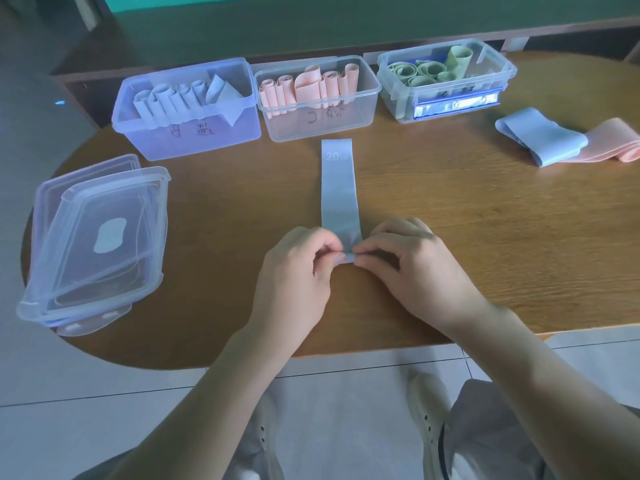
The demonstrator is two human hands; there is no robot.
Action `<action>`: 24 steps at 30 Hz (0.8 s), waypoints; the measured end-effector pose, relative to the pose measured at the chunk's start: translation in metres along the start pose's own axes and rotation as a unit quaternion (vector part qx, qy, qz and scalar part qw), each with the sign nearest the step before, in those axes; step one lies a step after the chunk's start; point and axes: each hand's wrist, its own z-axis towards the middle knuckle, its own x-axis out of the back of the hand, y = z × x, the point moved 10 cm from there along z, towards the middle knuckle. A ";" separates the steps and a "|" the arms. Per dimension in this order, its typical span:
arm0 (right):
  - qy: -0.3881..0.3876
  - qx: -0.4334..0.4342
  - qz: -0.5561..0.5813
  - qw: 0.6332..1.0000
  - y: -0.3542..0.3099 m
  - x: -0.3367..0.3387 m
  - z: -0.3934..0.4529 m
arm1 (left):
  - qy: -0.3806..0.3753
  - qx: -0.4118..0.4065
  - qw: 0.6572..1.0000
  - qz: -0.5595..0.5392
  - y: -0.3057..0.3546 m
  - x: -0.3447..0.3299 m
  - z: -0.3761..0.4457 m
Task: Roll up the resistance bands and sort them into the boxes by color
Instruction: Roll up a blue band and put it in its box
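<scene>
A light blue resistance band [338, 188] marked "20" lies flat on the wooden table [485, 237], stretched away from me. My left hand [298, 271] and my right hand [412, 268] both pinch its near end, which is curled into a small roll. At the back stand three clear boxes: the left box [187, 133] holds rolled blue bands, the middle box [318, 123] holds rolled pink bands, the right box [446, 102] holds rolled green bands. An unrolled blue band [540, 136] lies over an unrolled pink band [613, 143] at the far right.
A stack of clear plastic lids [97, 244] rests at the table's left edge, partly overhanging. The rounded front edge of the table is just below my wrists. Tiled floor and my shoes show underneath.
</scene>
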 end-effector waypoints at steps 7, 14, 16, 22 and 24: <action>0.043 -0.020 -0.002 0.999 0.002 0.001 0.005 | -0.005 -0.017 0.999 0.047 0.002 -0.003 0.001; 0.003 0.035 0.021 0.999 -0.003 -0.002 0.009 | 0.005 0.007 1.000 0.015 -0.007 -0.003 0.008; -0.005 0.023 0.021 1.000 0.002 -0.003 0.011 | 0.018 0.016 1.000 0.000 -0.008 -0.001 0.009; 0.002 0.004 0.022 1.000 0.008 -0.006 0.018 | 0.007 -0.038 0.999 0.014 0.002 -0.002 0.012; 0.025 0.011 0.006 1.000 0.008 -0.004 0.019 | 0.001 -0.035 0.999 0.026 -0.001 -0.004 0.012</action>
